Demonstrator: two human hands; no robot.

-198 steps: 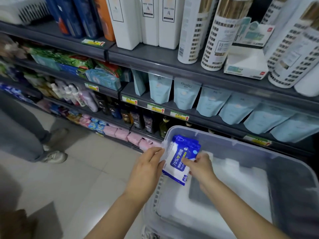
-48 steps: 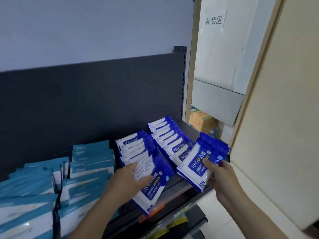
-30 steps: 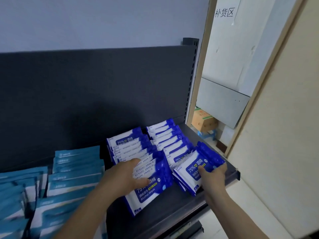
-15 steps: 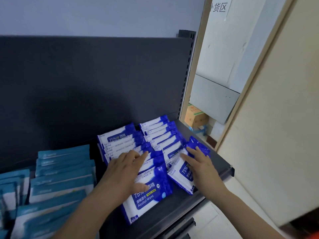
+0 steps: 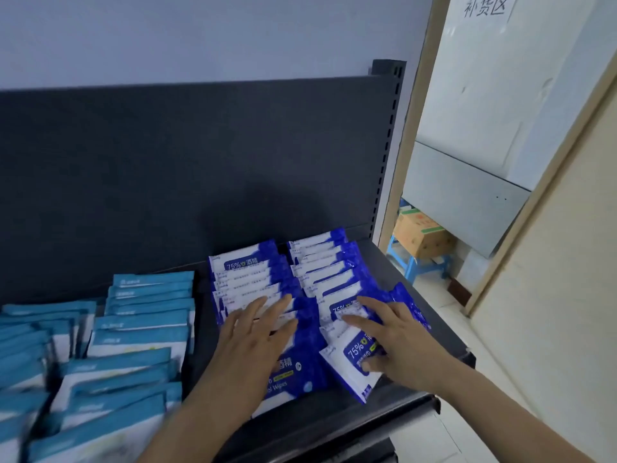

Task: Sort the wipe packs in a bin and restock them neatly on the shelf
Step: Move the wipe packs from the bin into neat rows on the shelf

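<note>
**Both hands flat on two rows of wipe packs at the right end of a shelf**

The dark grey metal shelf (image 5: 394, 269) carries two side-by-side rows of dark blue and white alcohol wipe packs, overlapped like shingles from the back panel (image 5: 200, 162) toward the front edge. The left row (image 5: 247, 272) shows "75%" on its rearmost pack; the right row (image 5: 320, 259) runs to the shelf's right end. The left hand (image 5: 253, 339) lies palm down, fingers spread and extended, on the front packs of the left row; it presses rather than grasps. Beneath its heel the frontmost left pack (image 5: 290, 372) lies flat, its printed face up. The right hand (image 5: 397, 342) is likewise open and flat, fingers splayed over the front of the right row, with the thumb on the frontmost right pack (image 5: 350, 365), which is tilted and reaches the shelf's front edge. Neither hand encloses a pack. To the left stand rows of light teal and white flat packs (image 5: 140, 332), partly blurred. Beyond the shelf's right end, a doorway shows a brown cardboard box (image 5: 422, 237) on a blue plastic stool (image 5: 415, 265).
</note>
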